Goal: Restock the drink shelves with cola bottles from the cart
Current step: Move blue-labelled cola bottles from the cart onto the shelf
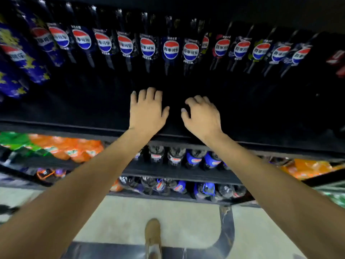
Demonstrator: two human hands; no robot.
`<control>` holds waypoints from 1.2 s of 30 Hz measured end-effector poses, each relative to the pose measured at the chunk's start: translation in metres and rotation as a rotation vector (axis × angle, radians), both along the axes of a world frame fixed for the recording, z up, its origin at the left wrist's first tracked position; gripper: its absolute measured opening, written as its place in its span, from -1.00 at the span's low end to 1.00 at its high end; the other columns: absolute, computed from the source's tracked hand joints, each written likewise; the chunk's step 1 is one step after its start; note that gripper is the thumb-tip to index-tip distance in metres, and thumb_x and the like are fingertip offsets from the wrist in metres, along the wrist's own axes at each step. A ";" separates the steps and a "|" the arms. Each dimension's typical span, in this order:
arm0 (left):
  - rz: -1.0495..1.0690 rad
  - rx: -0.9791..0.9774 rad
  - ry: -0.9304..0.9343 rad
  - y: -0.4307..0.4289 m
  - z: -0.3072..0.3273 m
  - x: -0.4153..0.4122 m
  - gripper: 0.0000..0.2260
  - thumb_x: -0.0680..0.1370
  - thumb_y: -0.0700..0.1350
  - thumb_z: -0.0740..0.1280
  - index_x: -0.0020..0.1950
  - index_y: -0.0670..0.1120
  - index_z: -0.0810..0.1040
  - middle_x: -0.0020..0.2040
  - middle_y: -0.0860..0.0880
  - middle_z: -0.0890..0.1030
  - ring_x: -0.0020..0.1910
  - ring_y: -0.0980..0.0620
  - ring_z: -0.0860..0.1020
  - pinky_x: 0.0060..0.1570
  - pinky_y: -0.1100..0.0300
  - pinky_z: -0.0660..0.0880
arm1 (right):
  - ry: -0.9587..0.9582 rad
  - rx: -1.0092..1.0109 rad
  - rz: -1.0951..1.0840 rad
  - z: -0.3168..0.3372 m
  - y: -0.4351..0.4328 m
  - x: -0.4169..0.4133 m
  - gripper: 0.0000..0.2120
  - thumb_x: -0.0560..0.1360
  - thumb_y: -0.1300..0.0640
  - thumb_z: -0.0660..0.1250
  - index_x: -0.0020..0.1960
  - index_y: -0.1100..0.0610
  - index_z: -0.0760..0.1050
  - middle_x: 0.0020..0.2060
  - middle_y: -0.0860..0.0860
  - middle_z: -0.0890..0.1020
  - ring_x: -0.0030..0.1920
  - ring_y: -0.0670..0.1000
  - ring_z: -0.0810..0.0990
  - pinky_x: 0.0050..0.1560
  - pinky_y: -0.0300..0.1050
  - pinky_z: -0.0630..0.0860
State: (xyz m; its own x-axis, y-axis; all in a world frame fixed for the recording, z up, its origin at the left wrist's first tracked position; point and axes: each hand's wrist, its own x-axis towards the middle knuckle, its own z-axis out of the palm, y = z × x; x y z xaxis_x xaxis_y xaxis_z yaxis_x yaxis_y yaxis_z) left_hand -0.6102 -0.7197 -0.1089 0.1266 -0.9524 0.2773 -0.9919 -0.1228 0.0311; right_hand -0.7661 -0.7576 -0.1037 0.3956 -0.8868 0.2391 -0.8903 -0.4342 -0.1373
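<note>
At the back of the dark top shelf [74, 126] stands a row of cola bottles [170, 51], their Pepsi roundels with Chinese writing facing out. Both arms reach in. The left hand [147, 111] lies flat, fingers straight. The right hand [201, 116] is just beside it with fingers bent; whether it grips anything I cannot tell.

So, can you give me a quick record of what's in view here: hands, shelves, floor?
left hand: flat, fingers straight, reaching into the dark top shelf
right hand: beside it, fingers curled; too dark to tell if it holds anything
cola bottles: one row at the back of the top shelf, labels facing out
lower shelves: more cola in the middle, orange bottles at left
floor: one shoe
cart: not in view
</note>
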 end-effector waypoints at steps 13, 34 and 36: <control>0.161 0.239 0.088 0.239 -0.020 -0.026 -0.57 0.58 0.09 0.21 0.33 -0.16 0.43 0.32 -0.15 0.46 0.28 -0.20 0.41 0.34 -0.14 0.22 | 0.121 0.207 0.221 -0.017 0.201 -0.019 -0.67 0.57 0.01 0.15 0.20 0.17 0.50 0.11 0.10 0.54 0.19 0.15 0.44 0.14 0.04 0.34; 0.685 0.350 0.140 0.472 -0.015 0.196 -0.64 0.59 0.08 0.17 0.27 -0.11 0.46 0.24 -0.06 0.50 0.23 -0.12 0.45 0.30 -0.02 0.25 | 0.227 0.265 0.832 0.001 0.380 0.271 -0.71 0.56 0.06 0.15 0.19 0.16 0.49 0.10 0.10 0.55 0.20 0.13 0.44 0.17 0.01 0.33; 0.725 0.357 0.126 0.492 -0.007 0.230 -0.64 0.60 0.07 0.16 0.27 -0.12 0.46 0.24 -0.08 0.49 0.24 -0.13 0.44 0.31 -0.05 0.25 | 0.211 0.230 0.865 0.008 0.397 0.309 -0.71 0.55 0.06 0.15 0.17 0.16 0.50 0.09 0.09 0.55 0.19 0.13 0.45 0.18 0.02 0.34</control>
